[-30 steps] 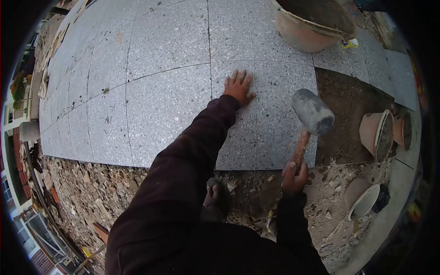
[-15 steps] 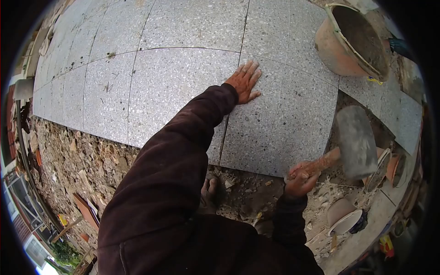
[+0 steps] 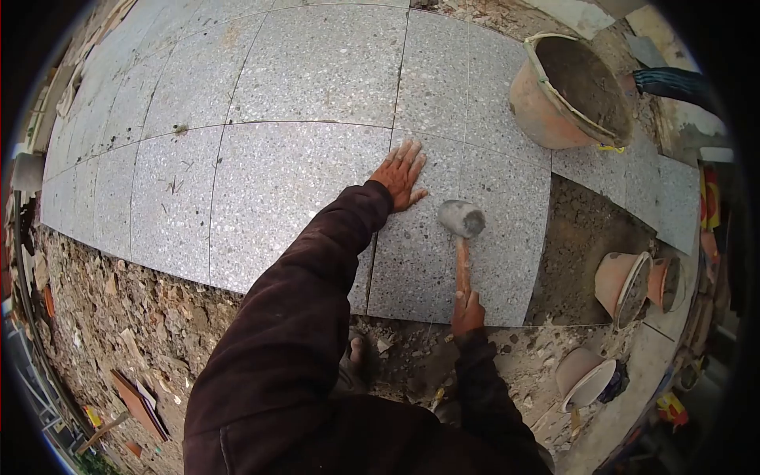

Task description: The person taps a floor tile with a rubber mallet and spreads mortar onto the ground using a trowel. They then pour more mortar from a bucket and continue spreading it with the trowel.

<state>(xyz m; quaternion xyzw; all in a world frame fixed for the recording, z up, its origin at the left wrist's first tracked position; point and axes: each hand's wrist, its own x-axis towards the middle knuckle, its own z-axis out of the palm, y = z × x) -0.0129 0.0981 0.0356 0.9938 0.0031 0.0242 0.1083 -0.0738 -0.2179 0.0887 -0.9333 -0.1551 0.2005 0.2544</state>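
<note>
Gry-headed mallet (image 3: 461, 221), brn hndl (image 3: 463, 265), over flat spkld gry tile (image 3: 503, 245).

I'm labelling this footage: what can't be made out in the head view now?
Head view:
Handle end: hidden by right hand.
Palm of left hand: turned down to the tile.
Mallet touching tile or not: its own bulk hides that.
Wearer of the sleeve by the big bucket: cut off at the dark edge.

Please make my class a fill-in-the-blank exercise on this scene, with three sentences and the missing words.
1. The right hand holds the mallet, whose head is ____ in colour.
2. The left hand lies palm ____ on the tiles.
3. The big bucket stands to the ____ of both hands.
Missing words: grey; down; right.
</note>
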